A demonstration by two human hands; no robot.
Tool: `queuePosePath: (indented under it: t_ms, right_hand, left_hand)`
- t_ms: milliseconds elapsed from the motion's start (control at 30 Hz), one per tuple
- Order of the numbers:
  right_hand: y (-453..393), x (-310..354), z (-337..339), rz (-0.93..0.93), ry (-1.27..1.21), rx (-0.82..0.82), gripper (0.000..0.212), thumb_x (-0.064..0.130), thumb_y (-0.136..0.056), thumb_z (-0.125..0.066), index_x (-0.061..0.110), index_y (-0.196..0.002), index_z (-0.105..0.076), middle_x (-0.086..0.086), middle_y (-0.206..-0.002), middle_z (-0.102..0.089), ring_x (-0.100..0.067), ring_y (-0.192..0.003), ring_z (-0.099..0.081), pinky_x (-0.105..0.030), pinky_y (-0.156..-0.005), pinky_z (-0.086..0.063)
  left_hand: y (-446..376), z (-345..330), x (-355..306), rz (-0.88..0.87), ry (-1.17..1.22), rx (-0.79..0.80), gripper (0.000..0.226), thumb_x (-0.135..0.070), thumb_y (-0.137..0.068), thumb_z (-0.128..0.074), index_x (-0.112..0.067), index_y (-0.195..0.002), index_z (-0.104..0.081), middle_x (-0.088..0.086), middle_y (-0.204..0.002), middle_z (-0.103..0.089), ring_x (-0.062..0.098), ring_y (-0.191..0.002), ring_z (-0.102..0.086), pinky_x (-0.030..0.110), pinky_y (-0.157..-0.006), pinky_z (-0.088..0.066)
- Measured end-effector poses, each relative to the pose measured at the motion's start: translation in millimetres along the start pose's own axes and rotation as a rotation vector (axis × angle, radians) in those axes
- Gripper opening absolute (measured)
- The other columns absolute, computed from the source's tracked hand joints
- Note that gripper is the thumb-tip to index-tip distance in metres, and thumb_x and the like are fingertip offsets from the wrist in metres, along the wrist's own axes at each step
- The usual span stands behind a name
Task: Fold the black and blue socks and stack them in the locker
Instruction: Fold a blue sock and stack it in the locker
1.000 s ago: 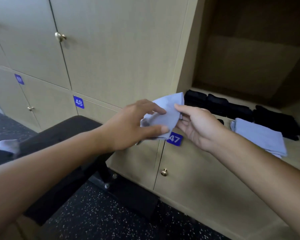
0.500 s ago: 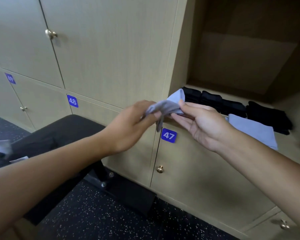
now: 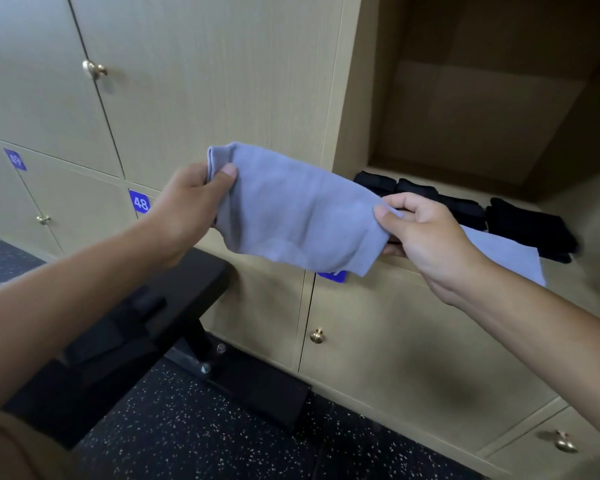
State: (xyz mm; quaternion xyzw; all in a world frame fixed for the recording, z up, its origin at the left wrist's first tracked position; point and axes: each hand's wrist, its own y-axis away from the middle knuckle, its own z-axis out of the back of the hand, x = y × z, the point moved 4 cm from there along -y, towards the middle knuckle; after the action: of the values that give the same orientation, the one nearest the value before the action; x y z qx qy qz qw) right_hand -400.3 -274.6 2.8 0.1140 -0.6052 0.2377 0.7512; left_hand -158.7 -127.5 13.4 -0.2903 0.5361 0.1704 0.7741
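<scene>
Beige lockers (image 3: 194, 81) over speckled floor (image 3: 187, 438). Left hand (image 3: 187, 206) and right hand (image 3: 426, 233) pinch a blue sock (image 3: 298, 216) stretched left-right, before the open locker (image 3: 471, 119).

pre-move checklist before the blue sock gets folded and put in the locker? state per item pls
1. Left hand grips one end of the blue sock: ok.
2. Right hand pinches the other end: ok.
3. Sock spread flat between the hands, in front of the lockers: ok, slight sag at its lower edge.
4. Sock folded: not ok, it is stretched out full length.
5. Open locker reachable, door out of the way: ok.
6. Landing spot: the folded blue sock lies in front of the row of black socks; free room beside them: cannot tell, the right hand hides part of the shelf.
</scene>
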Motion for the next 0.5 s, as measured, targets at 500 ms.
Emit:
queuePosePath:
  t_ms: [500]
  right_hand:
    - [-7,14,27,0.163,-0.227,-0.108,0.019,0.017,-0.107,-0.049,0.005,-0.11,-0.064,-0.012,-0.105,-0.074,-0.016,-0.093,-0.067,-0.024,-0.079,-0.056]
  left_hand:
    - [2,2,-16,-0.085,0.168,0.311,0.037,-0.026,-0.11,-0.036,-0.028,-0.111,-0.073,-0.006,-0.112,-0.076,0.013,-0.108,-0.071,0.03,-0.092,-0.057]
